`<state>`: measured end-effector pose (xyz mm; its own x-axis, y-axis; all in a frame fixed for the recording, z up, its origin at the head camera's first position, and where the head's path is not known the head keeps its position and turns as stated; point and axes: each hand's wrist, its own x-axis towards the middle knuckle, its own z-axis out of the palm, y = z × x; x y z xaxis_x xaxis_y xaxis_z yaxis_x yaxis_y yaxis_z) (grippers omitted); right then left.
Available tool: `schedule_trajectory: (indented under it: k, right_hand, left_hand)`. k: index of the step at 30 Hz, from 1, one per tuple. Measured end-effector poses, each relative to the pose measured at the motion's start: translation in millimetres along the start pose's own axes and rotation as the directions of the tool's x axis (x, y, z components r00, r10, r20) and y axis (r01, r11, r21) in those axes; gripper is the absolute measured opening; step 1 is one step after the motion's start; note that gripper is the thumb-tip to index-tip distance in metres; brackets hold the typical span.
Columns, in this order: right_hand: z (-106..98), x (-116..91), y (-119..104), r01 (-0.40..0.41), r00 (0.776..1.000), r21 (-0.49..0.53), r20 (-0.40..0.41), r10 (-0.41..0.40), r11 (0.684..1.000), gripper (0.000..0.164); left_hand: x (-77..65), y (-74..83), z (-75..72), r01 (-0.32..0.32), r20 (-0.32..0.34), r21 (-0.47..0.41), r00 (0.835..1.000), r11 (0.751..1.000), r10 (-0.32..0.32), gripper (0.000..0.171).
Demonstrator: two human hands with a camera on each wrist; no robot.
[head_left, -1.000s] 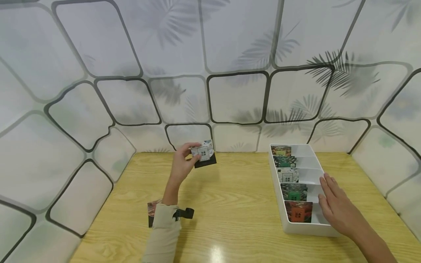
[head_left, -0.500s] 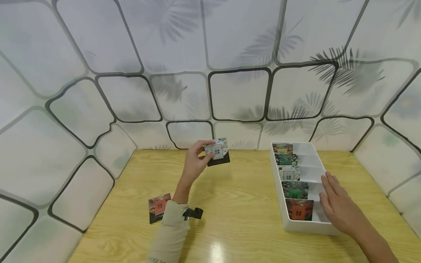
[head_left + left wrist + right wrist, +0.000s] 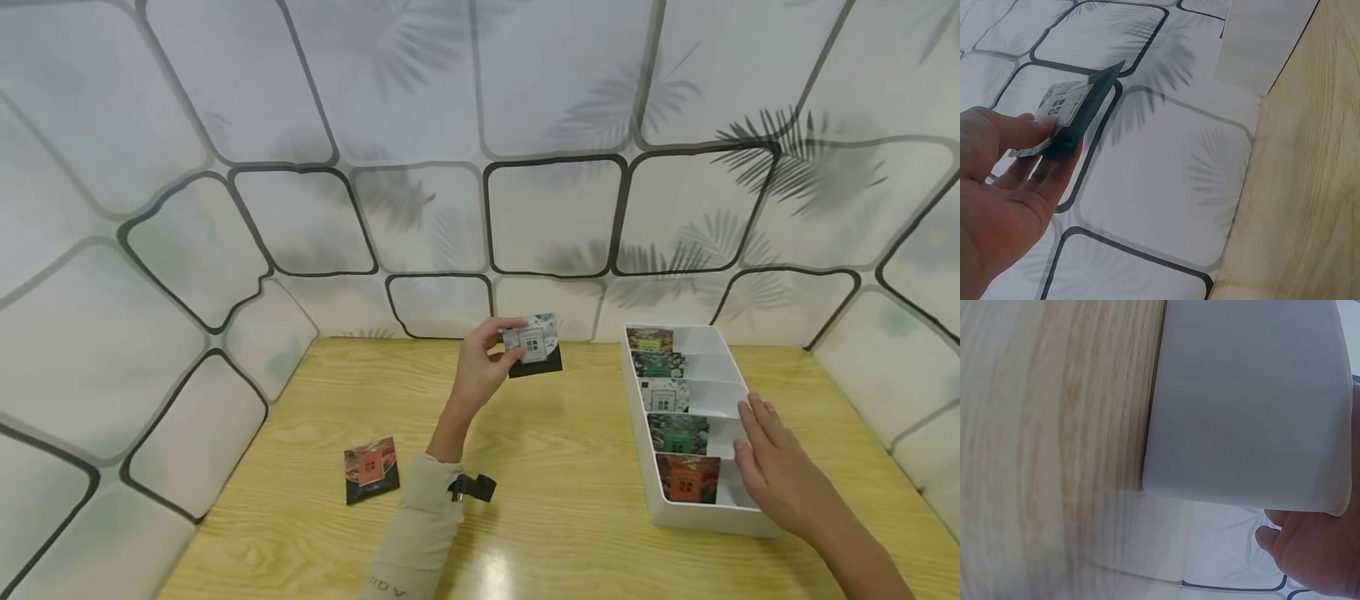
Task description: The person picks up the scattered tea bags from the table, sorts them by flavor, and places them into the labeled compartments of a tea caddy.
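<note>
My left hand (image 3: 480, 371) pinches a small flat packet (image 3: 546, 357) with a white floral face and a black lower part, held up above the table. In the left wrist view the thumb lies across the packet's face (image 3: 1075, 119), with fingers behind it. On the right, a white divided box (image 3: 712, 520) has a packet standing in each compartment. My right hand (image 3: 783, 471) rests along the box's right rim, fingers straight. The box's side wall (image 3: 1247, 406) fills much of the right wrist view.
A red and black packet (image 3: 372, 469) lies on the wooden table (image 3: 555, 500), left of my left forearm. Within the box, a red packet (image 3: 687, 479) is frontmost, with a white one (image 3: 664, 395) in the middle compartment. A patterned wall (image 3: 555, 217) stands behind the table.
My left hand has carried the white and black packet rightward, nearer the box. The red packet on the table, partly hidden before, is now fully visible. My right hand stays at the box rim.
</note>
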<state>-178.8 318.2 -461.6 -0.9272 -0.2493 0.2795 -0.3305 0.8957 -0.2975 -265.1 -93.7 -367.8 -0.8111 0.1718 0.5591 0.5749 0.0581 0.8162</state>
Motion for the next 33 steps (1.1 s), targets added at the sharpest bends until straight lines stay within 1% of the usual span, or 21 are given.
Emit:
schedule_trajectory:
  k: [9, 14, 16, 22, 29, 33]
  right_hand:
    - [2.2, -3.0, 4.2, 0.004, 1.000, 0.001, -0.024, -0.004, 1.000, 0.057]
    - [1.5, -3.5, 3.5, -0.005, 1.000, 0.003, -0.019, 0.005, 1.000, 0.057]
    - [1.3, -3.4, 2.5, -0.008, 1.000, 0.012, -0.015, 0.008, 1.000, 0.057]
    - [1.8, -1.5, -2.5, -0.015, 1.000, 0.043, 0.010, 0.015, 0.999, 0.057]
    - [-1.3, -1.3, -3.4, -0.013, 1.000, 0.026, 0.003, 0.013, 1.000, 0.057]
    - [-3.1, -2.1, -2.4, -0.016, 1.000, 0.027, 0.014, 0.016, 1.000, 0.057]
  left_hand:
    - [5.7, 4.7, 26.2, -0.010, 0.043, -0.021, 0.999, 1.000, 0.010, 0.030]
    - [11.0, -21.2, 41.5, -0.033, 0.064, -0.048, 0.997, 0.998, 0.036, 0.031]
    - [12.2, -31.6, 46.5, -0.031, 0.073, -0.046, 0.997, 0.998, 0.035, 0.031]
    - [10.8, -29.9, 58.2, -0.007, 0.091, -0.039, 0.996, 0.999, 0.011, 0.032]
    - [12.1, -32.4, 78.9, -0.035, 0.107, -0.052, 0.993, 0.998, 0.040, 0.032]
    - [13.3, -32.3, 90.8, -0.043, 0.118, -0.058, 0.992, 0.997, 0.049, 0.031]
